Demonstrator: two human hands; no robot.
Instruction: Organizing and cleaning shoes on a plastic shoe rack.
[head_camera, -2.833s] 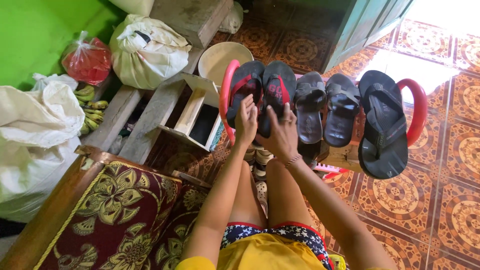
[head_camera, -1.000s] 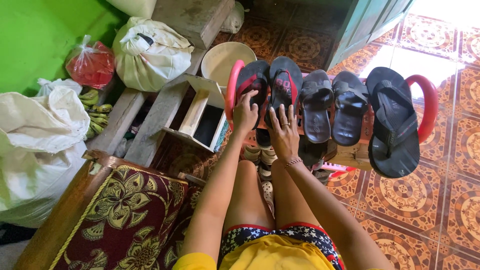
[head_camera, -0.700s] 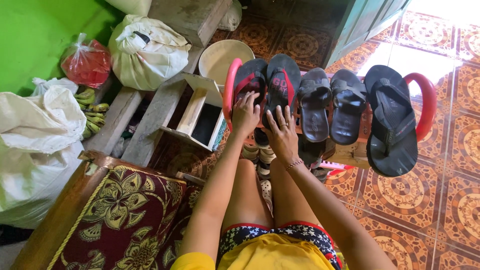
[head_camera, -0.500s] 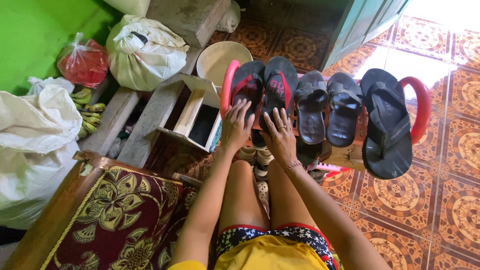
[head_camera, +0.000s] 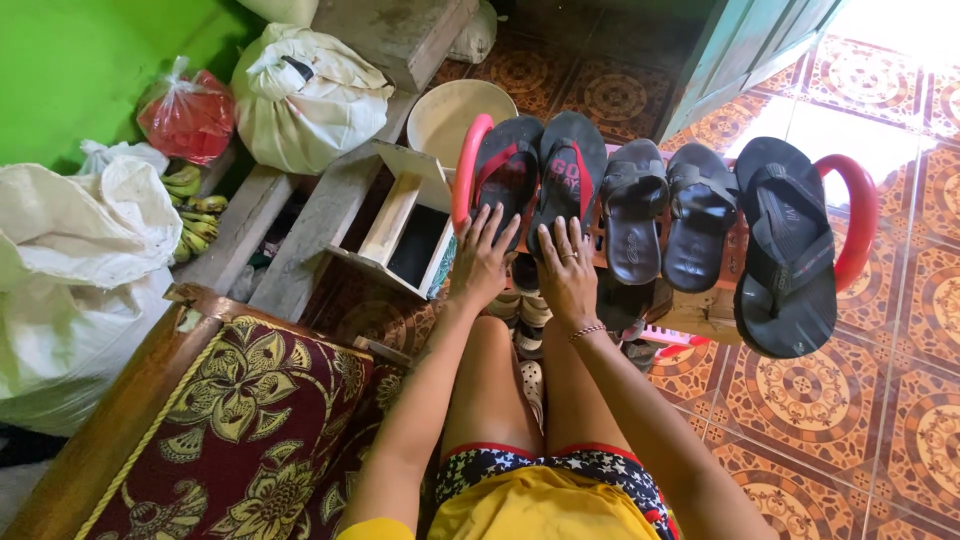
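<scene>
A red shoe rack (head_camera: 858, 205) holds a row of sandals on its top tier. My left hand (head_camera: 481, 258) lies flat, fingers spread, on the heel of a black flip-flop with red straps (head_camera: 507, 165). My right hand (head_camera: 567, 272) rests the same way on the heel of its pair (head_camera: 569, 165). To the right sit two dark strap sandals (head_camera: 634, 205) (head_camera: 700, 210), then a big black flip-flop (head_camera: 788, 250) hanging over the rack's front. More shoes (head_camera: 525, 310) show on a lower tier, partly hidden by my hands and knees.
A white bowl (head_camera: 452, 108) stands behind the rack. A small wooden box (head_camera: 405, 225) lies beside it on planks. Sacks (head_camera: 300, 85), a red bag (head_camera: 185, 112) and bananas (head_camera: 195, 215) line the green wall. A patterned cushioned seat (head_camera: 250, 430) is at my left; tiled floor right.
Both hands slid down from the flip-flops' middle to their heels and flattened with fingers spread. The view shifted slightly.
</scene>
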